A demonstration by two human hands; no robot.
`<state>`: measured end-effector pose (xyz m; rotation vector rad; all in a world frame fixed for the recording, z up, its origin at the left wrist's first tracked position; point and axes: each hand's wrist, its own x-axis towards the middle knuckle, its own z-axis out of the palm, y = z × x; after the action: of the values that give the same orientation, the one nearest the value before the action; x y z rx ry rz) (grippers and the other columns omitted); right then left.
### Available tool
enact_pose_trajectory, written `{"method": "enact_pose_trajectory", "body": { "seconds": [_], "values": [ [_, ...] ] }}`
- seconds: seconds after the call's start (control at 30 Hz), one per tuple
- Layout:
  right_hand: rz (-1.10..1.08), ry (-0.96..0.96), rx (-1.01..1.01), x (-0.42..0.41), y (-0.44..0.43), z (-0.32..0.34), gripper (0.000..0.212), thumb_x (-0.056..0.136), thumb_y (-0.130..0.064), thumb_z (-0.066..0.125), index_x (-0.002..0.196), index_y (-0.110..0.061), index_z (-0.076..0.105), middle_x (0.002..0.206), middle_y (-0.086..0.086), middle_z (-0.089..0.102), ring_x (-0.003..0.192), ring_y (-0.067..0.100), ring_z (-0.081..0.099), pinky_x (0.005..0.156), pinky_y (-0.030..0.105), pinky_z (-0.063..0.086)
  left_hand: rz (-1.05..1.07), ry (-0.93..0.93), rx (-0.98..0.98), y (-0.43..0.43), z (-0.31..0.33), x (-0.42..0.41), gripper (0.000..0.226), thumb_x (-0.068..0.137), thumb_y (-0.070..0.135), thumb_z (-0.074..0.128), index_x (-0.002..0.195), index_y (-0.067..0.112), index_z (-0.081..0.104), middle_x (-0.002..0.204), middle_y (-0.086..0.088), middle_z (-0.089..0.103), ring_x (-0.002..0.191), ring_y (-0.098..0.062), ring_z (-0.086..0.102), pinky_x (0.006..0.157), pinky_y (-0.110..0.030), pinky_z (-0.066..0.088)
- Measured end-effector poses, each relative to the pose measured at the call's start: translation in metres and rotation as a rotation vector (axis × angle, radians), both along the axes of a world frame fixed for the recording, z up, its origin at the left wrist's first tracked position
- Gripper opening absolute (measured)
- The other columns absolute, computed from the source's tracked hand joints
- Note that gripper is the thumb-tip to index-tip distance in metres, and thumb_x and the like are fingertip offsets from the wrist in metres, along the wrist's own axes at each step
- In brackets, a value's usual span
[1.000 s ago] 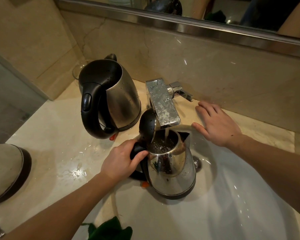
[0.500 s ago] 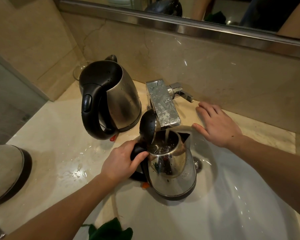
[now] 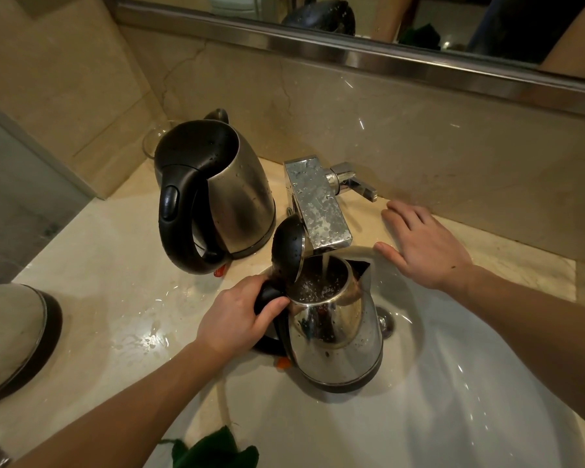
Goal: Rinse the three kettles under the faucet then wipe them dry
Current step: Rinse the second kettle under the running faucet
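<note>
A steel kettle (image 3: 338, 332) sat at the near left side of the white sink basin (image 3: 453, 400), directly under the square chrome faucet (image 3: 318, 204). Its black lid (image 3: 287, 251) was flipped up beside the spout, and a thin stream of water (image 3: 324, 268) fell into its open mouth. The left hand (image 3: 237, 319) gripped the kettle's black handle (image 3: 267, 295), fingers and thumb curled round its top. The kettle's body therefore stood just right of that hand, with its spout pointing away to the right.

The right hand (image 3: 422, 244) lay flat on the basin's far rim beside the faucet. Its fingers were straight and spread, holding nothing, apart from the kettle.

A second kettle (image 3: 227, 194), lid closed and beaded with drops, stood upright on the beige countertop (image 3: 108, 298), left of the faucet. Part of a third kettle (image 3: 14, 336) showed at the left edge. A dark green cloth (image 3: 216, 449) lay at the bottom edge.
</note>
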<state>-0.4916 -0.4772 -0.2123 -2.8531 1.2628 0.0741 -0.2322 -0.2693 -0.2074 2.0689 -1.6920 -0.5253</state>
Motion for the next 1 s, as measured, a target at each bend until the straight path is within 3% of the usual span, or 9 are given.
{"method": "enact_pose_trajectory", "body": {
  "seconds": [0.33,0.53,0.73,1.0],
  "values": [
    [-0.008,0.005,0.006,0.0,0.001,0.003,0.073,0.095,-0.063,0.016,0.142,-0.013,0.037,0.151,0.007,0.035,0.131,0.027,0.033,0.11,0.039,0.032,-0.002,0.008,-0.001,0.0,-0.003,0.002,0.072,0.082,0.072,0.03,0.122,0.018,0.057,0.108,0.001,0.065,0.095,-0.016,0.061,0.08,-0.031,0.053],
    [-0.015,0.062,0.018,0.002,0.0,0.004,0.078,0.093,-0.064,0.009,0.146,-0.012,0.034,0.153,0.007,0.033,0.133,0.027,0.032,0.112,0.04,0.031,-0.009,-0.011,-0.018,0.001,-0.005,0.003,0.083,0.081,0.08,0.019,0.12,0.018,0.058,0.107,0.001,0.065,0.093,-0.016,0.06,0.079,-0.027,0.051],
    [0.024,0.118,0.03,0.005,0.003,0.012,0.086,0.09,-0.062,-0.001,0.147,-0.005,0.03,0.154,0.014,0.03,0.136,0.033,0.031,0.114,0.042,0.028,0.0,-0.017,-0.02,0.001,-0.006,0.002,0.074,0.081,0.074,0.03,0.121,0.018,0.057,0.107,0.001,0.065,0.094,-0.015,0.059,0.079,-0.025,0.047],
    [-0.021,0.067,0.039,0.005,0.007,0.002,0.082,0.094,-0.059,0.004,0.148,-0.005,0.033,0.154,0.015,0.033,0.139,0.033,0.032,0.118,0.044,0.025,-0.003,-0.029,-0.041,0.001,-0.006,0.003,0.066,0.083,0.066,0.033,0.119,0.017,0.058,0.106,0.0,0.065,0.093,-0.017,0.06,0.077,-0.026,0.046]
  ]
}}
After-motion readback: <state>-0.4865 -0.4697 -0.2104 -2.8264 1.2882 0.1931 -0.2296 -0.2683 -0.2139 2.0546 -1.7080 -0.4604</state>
